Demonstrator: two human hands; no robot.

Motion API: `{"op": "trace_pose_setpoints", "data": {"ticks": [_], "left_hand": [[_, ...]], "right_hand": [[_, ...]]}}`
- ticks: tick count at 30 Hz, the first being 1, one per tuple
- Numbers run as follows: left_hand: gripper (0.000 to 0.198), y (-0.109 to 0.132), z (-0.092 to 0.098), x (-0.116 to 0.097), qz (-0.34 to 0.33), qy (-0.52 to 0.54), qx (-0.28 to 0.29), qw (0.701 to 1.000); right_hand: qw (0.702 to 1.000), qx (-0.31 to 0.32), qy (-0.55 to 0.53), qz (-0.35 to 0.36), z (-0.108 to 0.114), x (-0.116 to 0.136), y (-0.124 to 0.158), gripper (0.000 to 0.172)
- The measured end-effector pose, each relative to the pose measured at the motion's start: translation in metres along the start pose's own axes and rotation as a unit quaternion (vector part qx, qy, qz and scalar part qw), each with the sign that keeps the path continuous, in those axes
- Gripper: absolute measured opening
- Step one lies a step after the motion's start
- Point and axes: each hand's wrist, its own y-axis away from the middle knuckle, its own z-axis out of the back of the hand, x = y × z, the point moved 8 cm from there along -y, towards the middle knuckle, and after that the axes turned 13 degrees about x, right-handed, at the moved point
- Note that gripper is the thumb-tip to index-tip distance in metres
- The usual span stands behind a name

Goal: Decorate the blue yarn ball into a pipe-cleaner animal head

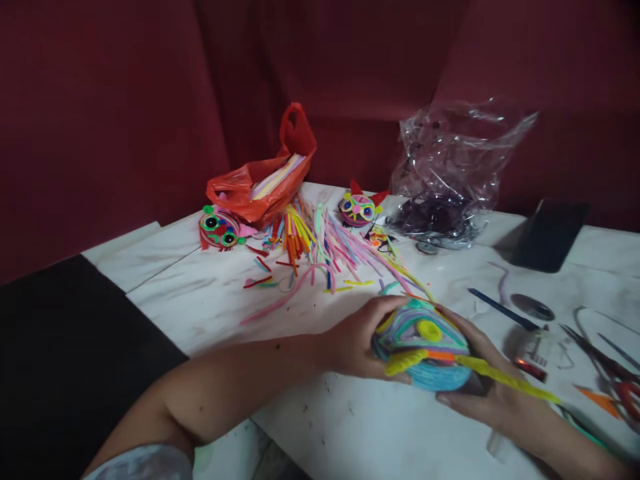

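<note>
Between my two hands is a round craft head of coiled pipe cleaners (437, 377), teal and lilac above and light blue below, with a yellow disc on it. My left hand (357, 340) wraps its left side, and my right hand (493, 383) grips its right side, thumb low. A fuzzy yellow pipe cleaner (505, 375) with an orange section crosses its front and runs over my right hand. The fingers behind the head are hidden.
Two finished-looking pipe-cleaner faces (220, 228) (359, 208) sit farther back, around loose pipe cleaners (330, 240). Behind are a red plastic bag (240, 187) and a clear bag (445, 173). To the right lie a dark phone (550, 237), scissors (607, 373) and a lighter (533, 353).
</note>
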Motion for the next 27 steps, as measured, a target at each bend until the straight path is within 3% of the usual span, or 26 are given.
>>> {"op": "trace_pose_setpoints", "data": {"ticks": [9, 13, 15, 18, 20, 21, 24, 27], "left_hand": [[0.102, 0.003, -0.006, 0.002, 0.022, 0.057, 0.007, 0.998], [0.094, 0.003, -0.005, 0.005, 0.076, 0.109, -0.005, 0.991], [0.092, 0.004, -0.003, 0.008, 0.11, 0.139, -0.021, 0.984], [0.092, 0.004, 0.002, 0.017, 0.16, 0.177, -0.064, 0.969], [0.089, 0.003, 0.006, 0.021, 0.174, 0.196, -0.095, 0.96], [0.086, 0.002, 0.007, 0.023, 0.177, 0.202, -0.107, 0.957], [0.081, 0.002, 0.012, 0.025, 0.197, 0.197, -0.131, 0.952], [0.082, 0.003, 0.015, 0.024, 0.207, 0.19, -0.126, 0.951]], "right_hand": [[0.999, -0.02, 0.006, 0.037, 0.005, 0.022, -0.008, 0.094], [0.997, 0.055, -0.031, 0.04, 0.007, 0.029, -0.009, 0.091], [0.994, 0.087, -0.061, 0.026, 0.016, 0.025, -0.012, 0.075], [0.996, 0.004, -0.044, -0.075, 0.055, -0.004, -0.028, 0.036], [0.976, -0.047, 0.034, -0.208, 0.081, -0.033, -0.045, 0.026], [0.958, -0.025, 0.079, -0.274, 0.086, -0.047, -0.058, 0.025], [0.941, -0.003, 0.116, -0.318, 0.091, -0.069, -0.105, 0.019], [0.922, 0.032, 0.132, -0.364, 0.072, -0.085, -0.142, 0.017]]}}
